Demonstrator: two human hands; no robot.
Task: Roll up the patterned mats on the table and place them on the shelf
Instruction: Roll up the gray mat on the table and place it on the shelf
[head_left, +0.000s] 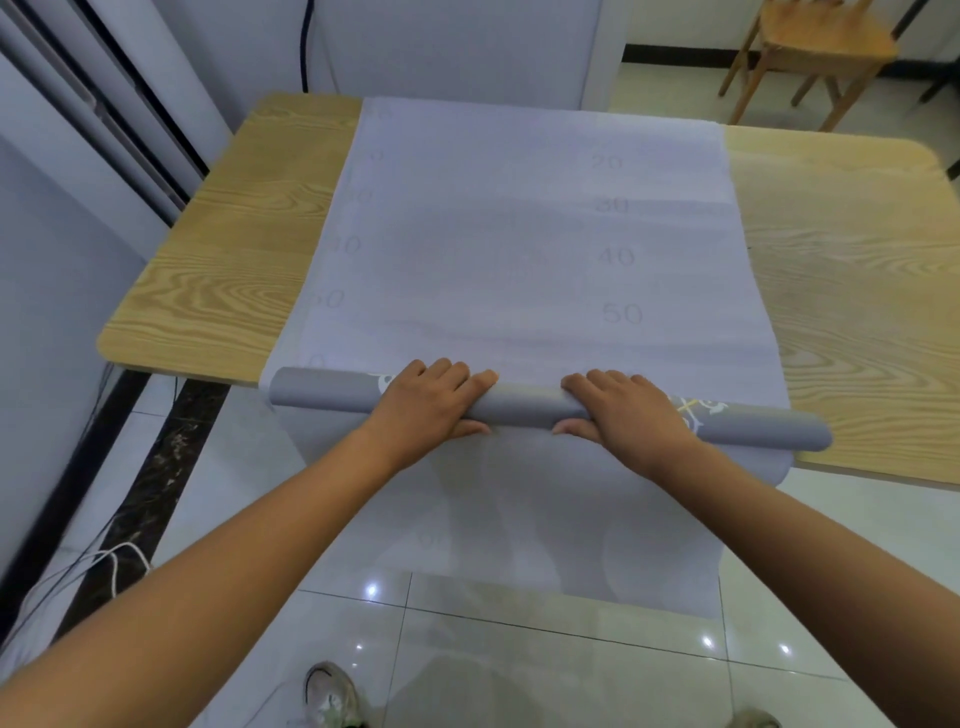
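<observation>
Left hand (423, 402), right hand (631, 415) wrapped over mat roll (524, 408) (thumbs beneath), forearms outstretched

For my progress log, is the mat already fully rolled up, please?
No, only a thin roll sits under the left hand and right hand, while most of the mat lies flat on the table.

A plain, home-like room: a wood-grain counter (218, 260) stands on glossy pale floor tiles (519, 649), a wooden chair (815, 47) sits near white walls (467, 41) with dark skirting (675, 54), and loose cables (104, 558) lie on the floor.
</observation>
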